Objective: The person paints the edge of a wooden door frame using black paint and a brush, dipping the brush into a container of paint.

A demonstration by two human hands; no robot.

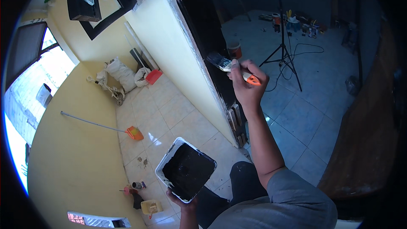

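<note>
My right hand, raised in front of me, is closed around the handle of a paintbrush. The handle is pale with an orange end, and its dark bristles point left, at the black door frame; whether they touch it I cannot tell. Lower down, my left hand grips a white square tub from its near edge. Black paint fills much of the tub and smears its inner walls and rim. My left fingers are partly hidden under the tub.
A cream wall ends at the frame. On the tiled floor left lie an orange broom, a red dustpan, white sacks and a yellowish container. Beyond the frame stand a black tripod, a bucket and several tools.
</note>
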